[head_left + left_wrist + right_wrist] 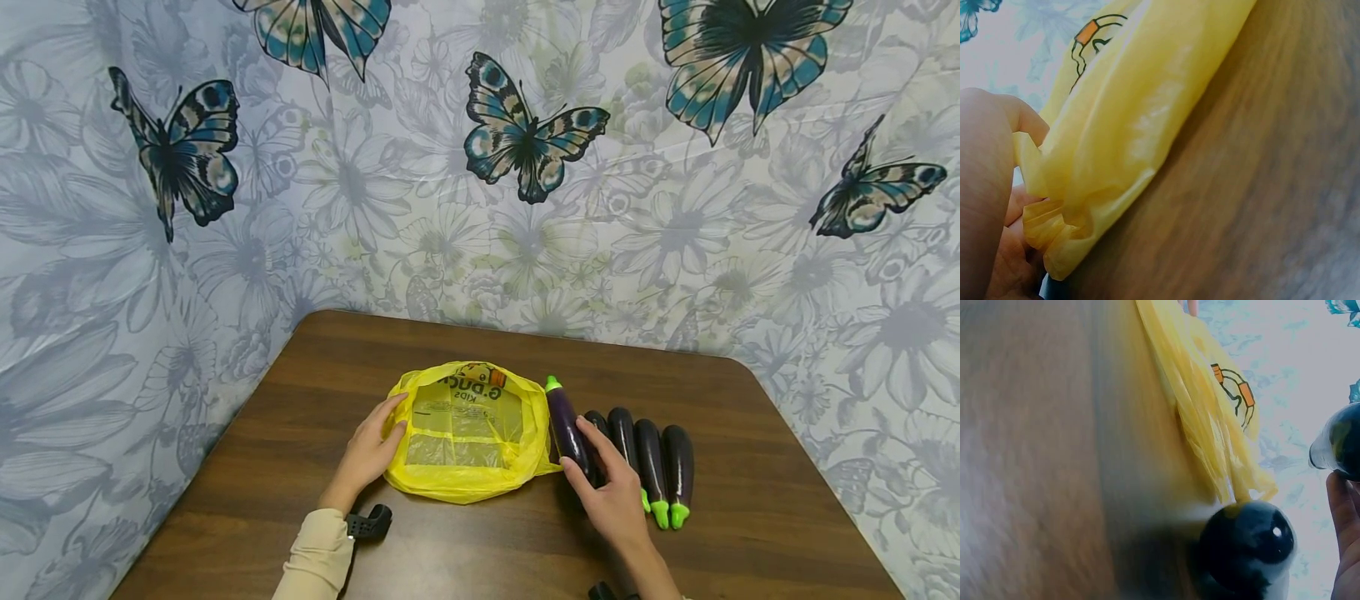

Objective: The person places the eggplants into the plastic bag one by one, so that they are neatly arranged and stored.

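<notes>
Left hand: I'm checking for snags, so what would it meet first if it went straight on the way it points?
The yellow bag: the left hand touches its left rim. Beyond that probably come the bag's opening and far side, though depth is hard to judge.

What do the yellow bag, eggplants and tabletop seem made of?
Yellow bag: likely thin glossy plastic, judging by its creases and sheen. Eggplants: smooth, shiny, possibly plastic imitations given uniformly bright green stems. Tabletop: satin wood or laminate, by its brown grain.
</notes>
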### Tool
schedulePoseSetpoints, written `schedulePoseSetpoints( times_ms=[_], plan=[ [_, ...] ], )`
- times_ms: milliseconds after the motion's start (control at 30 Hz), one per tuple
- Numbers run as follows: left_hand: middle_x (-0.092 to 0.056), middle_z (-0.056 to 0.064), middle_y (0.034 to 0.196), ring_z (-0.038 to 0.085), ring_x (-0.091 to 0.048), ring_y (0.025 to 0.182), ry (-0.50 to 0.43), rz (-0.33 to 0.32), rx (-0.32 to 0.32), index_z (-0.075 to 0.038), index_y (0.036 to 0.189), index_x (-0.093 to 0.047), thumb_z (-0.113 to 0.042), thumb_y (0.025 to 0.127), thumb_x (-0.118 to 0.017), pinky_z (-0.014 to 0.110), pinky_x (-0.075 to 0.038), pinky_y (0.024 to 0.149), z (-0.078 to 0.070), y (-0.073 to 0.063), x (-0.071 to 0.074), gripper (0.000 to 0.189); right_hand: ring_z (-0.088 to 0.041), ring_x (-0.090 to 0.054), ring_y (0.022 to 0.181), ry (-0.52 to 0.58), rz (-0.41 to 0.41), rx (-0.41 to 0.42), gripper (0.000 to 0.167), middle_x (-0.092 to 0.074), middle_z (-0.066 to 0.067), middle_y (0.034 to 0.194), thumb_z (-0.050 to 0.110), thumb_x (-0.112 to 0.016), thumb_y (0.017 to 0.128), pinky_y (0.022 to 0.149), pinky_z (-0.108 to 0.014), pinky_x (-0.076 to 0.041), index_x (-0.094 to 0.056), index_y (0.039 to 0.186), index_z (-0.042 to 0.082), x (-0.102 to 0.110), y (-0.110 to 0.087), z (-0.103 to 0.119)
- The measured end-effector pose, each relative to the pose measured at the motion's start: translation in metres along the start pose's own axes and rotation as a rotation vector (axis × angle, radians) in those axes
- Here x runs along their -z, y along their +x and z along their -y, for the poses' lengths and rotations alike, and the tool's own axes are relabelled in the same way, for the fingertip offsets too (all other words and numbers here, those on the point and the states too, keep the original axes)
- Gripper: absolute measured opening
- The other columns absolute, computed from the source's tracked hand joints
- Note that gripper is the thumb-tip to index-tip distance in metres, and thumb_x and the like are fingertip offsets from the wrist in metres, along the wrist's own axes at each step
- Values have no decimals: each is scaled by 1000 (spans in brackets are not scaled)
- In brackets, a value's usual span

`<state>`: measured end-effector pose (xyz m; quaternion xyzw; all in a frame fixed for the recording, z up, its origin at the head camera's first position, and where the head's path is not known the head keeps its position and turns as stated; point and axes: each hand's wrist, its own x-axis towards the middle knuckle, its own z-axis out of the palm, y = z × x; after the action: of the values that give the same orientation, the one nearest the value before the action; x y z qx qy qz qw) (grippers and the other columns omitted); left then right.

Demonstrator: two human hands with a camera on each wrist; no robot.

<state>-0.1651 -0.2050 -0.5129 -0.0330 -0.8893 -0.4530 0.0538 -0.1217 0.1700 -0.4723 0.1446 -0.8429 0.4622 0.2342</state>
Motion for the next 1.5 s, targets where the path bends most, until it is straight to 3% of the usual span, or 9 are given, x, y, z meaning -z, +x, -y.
schedulePoseSetpoints(
  times_ms=[300,533,667,1033,1167,1367,1500],
  plan=[
    [-41,18,161,43,-39,148,6,-8,-9,-16,157,-43,-16,106,-56,66,-32,118,0,-1,0,53,-6,-59,127,18,30,-21,63,-60,-3,148,10,-82,89,93,-4,-46,-60,145,25,-7,-2,4],
    [-41,17,162,43,-39,148,6,-8,-4,-17,157,-43,-16,106,-56,66,-32,118,0,-2,0,53,-22,-59,131,-6,45,-26,63,-60,-3,148,13,-82,89,99,-4,-41,-59,146,27,-12,-2,5],
    [-40,17,162,42,-38,149,1,-1,15,-18,157,-43,-17,106,-56,65,-30,119,0,-2,0,53,-23,-61,128,-1,44,-5,63,-61,-3,146,11,-83,88,99,-5,-42,-60,145,25,-15,-2,5],
    [-43,14,161,40,-39,148,-21,-12,-34,-16,156,-44,-17,106,-56,65,-33,117,1,-1,1,52,-24,-61,129,25,88,-24,62,-61,-1,147,14,-82,89,97,-7,-45,-59,146,25,-23,-2,8],
    [-43,15,160,41,-39,148,-21,-8,-34,-16,156,-44,-17,106,-56,65,-33,117,1,-1,1,52,-21,-61,128,8,92,-31,63,-61,0,147,17,-83,89,94,-12,-50,-59,146,26,-25,-2,10],
    [-42,15,161,41,-39,148,-14,-1,-20,-17,157,-44,-17,106,-56,66,-33,117,1,-1,1,52,-22,-62,128,10,104,-27,62,-61,-4,147,18,-84,88,89,-31,-60,-60,145,23,-31,-2,14],
    [-42,14,161,41,-39,148,-16,0,-14,-17,157,-44,-18,106,-56,66,-32,117,1,-1,1,52,-23,-62,127,20,113,-21,61,-61,-3,147,19,-83,89,88,-32,-61,-60,145,23,-34,-1,16]
  ],
)
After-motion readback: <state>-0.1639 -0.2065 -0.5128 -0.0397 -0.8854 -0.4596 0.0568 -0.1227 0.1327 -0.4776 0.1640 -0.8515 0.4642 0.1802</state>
